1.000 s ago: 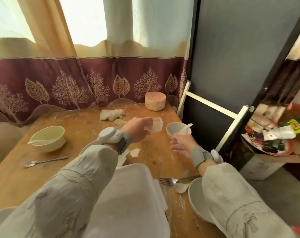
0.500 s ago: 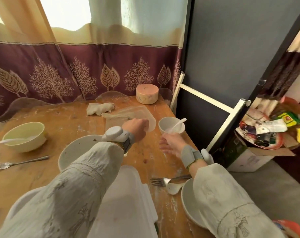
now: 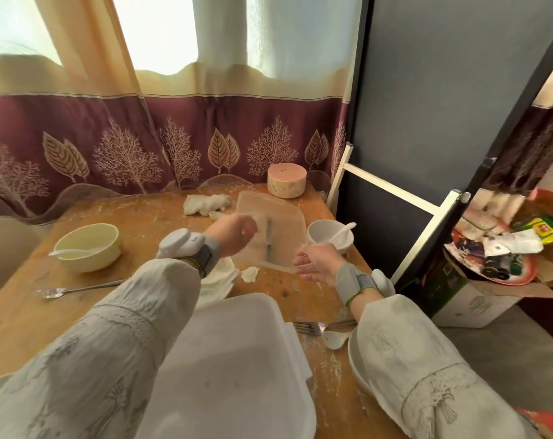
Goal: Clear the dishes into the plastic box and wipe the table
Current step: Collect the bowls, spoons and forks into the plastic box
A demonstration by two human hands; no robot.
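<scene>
My left hand grips the left edge of a translucent plastic lid, held tilted above the far middle of the wooden table. My right hand pinches the lid's near right corner. The white plastic box stands open close in front of me. A pale yellow bowl with a spoon sits at the left, and a white bowl with a spoon lies beyond my right hand. A white cloth lies crumpled at the back. One plate is partly hidden under my left arm.
A fork lies at the left. Another fork, a white spoon and a plate sit right of the box. A round pink-topped tin stands at the back. A cluttered carton is beside the table.
The lid has been lifted and spread out over the table's back. My right hand moved up from beside the white bowl and took the lid's near corner.
</scene>
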